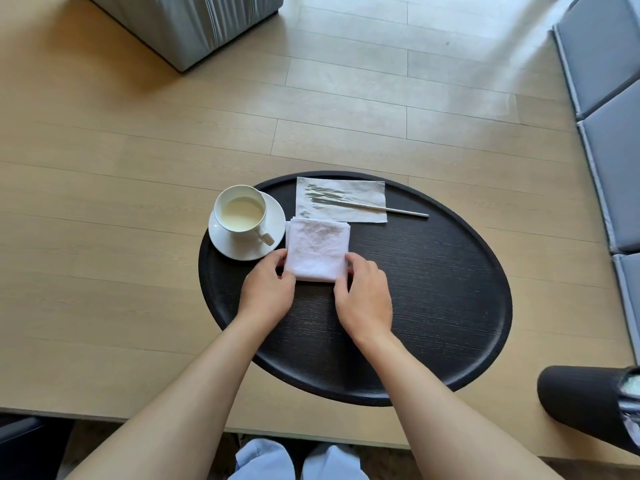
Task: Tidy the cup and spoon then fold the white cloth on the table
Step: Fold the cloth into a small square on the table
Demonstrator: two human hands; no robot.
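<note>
A white cloth (317,249), folded into a small square, lies on the round black table (433,306). My left hand (268,289) grips its near-left corner and my right hand (363,299) grips its near-right corner. To the left, a white cup (242,213) holding pale liquid stands on a white saucer (277,209), handle turned toward me. Behind the cloth, a metal spoon (367,206) rests on a white paper napkin (343,192), its handle sticking out to the right.
The table stands on a light wooden floor. A grey upholstered block (187,26) sits at the far left and grey cushions (609,116) line the right edge. A dark cylindrical object (581,403) lies at the near right. Light-blue trouser legs (298,462) show below.
</note>
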